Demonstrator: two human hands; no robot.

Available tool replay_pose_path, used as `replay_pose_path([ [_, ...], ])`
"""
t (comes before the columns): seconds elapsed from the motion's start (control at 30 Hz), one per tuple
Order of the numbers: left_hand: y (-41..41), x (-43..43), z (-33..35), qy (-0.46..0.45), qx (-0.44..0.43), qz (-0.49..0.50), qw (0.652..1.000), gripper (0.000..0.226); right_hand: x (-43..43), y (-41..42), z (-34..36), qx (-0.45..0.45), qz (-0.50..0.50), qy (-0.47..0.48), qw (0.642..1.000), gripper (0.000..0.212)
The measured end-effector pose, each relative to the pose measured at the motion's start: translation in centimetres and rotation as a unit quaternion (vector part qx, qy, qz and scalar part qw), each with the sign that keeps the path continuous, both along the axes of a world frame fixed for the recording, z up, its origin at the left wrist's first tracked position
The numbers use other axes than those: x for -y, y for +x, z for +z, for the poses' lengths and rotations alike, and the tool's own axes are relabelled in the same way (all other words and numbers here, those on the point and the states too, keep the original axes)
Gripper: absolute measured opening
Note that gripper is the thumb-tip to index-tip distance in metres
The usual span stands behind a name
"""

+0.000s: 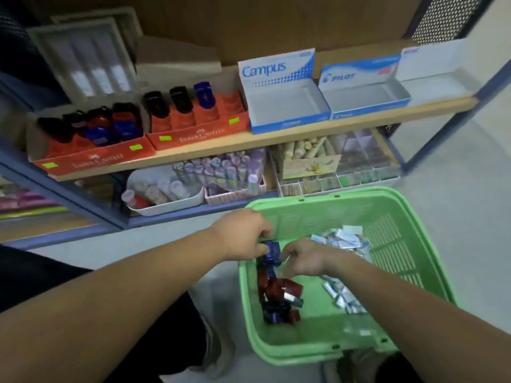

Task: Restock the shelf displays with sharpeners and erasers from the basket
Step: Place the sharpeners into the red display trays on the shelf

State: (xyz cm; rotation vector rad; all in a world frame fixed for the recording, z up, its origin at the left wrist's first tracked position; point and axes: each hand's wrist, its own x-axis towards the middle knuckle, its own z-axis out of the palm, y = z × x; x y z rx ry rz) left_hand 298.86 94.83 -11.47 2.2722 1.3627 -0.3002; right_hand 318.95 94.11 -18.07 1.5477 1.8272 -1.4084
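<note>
1. Shelving fills the background well beyond both grips. On its wooden shelf [276,135] we note two red display trays [91,158], partly stocked with sharpeners. A Campus box [287,106] and a Pilot box [367,98] stand up and to the right of the grips, with nothing visible inside them.
2. A green basket [318,352] sits on the floor. Both grips are inside it, at its far left corner.
3. The left grip [243,233] pinches a blue sharpener [272,248] between thumb and fingers, held just above the stock below.
4. The right grip [302,258] is just beside the left one, fingers curled toward that same sharpener. We cannot tell whether it touches or holds anything.
5. A heap of sharpeners [279,297], red and blue, lies directly beneath the grips and runs along the basket's left wall. Wrapped erasers [345,240] lie to the right of the grips in loose clusters.
6. Handling, in our judgement:
   - The sharpeners look like light, rigid plastic with a smooth, possibly slippery shell. They are best taken across the two broad sides, one at a time, and set upright in a tray slot.
   - The erasers appear small, light and slick in their wrappers. A gathered handful should serve for the boxes.
</note>
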Motion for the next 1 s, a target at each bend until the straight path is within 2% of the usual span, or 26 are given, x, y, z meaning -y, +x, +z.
replay_pose_path([
  [0.1, 0.9, 1.2, -1.7, -0.003, 0.008, -0.027, 1.0, 0.022, 2.2, -0.1, -5.1, -0.022, -0.056, -0.016, 0.998, 0.063],
  [0.2, 2.2, 2.1, -2.4, -0.063, 0.01, -0.045, 0.997, 0.024, 3.8, 0.7, -8.5, -0.007, -0.035, -0.034, 0.999, 0.076],
  [0.3, 3.5, 2.5, -3.3, -0.053, -0.062, -0.058, 0.995, 0.028, 4.6, 1.6, -10.6, 0.026, 0.003, 0.003, 1.0, 0.074],
  [0.4, 4.5, 2.6, -3.9, -0.049, -0.12, -0.062, 0.99, 0.027, 4.5, 1.9, -11.6, 0.051, 0.015, 0.014, 0.999, 0.081],
  [0.57, 4.7, 2.2, -4.4, -0.036, -0.15, -0.041, 0.987, 0.022, 4.6, 1.9, -12.3, 0.066, 0.039, 0.008, 0.997, 0.049],
  [0.67, 4.8, 1.9, -5.0, -0.051, -0.131, -0.019, 0.99, 0.019, 4.6, 2.2, -12.6, 0.044, 0.017, -0.011, 0.999, 0.046],
  [0.9, 5.4, 1.8, -6.2, -0.141, -0.091, 0.019, 0.986, 0.036, 4.9, 2.4, -11.9, 0.044, 0.032, -0.068, 0.996, 0.029],
  [1.0, 5.9, 2.2, -7.3, -0.197, -0.048, 0.06, 0.978, 0.041, 4.9, 2.6, -12.0, 0.034, 0.012, -0.079, 0.996, 0.037],
])
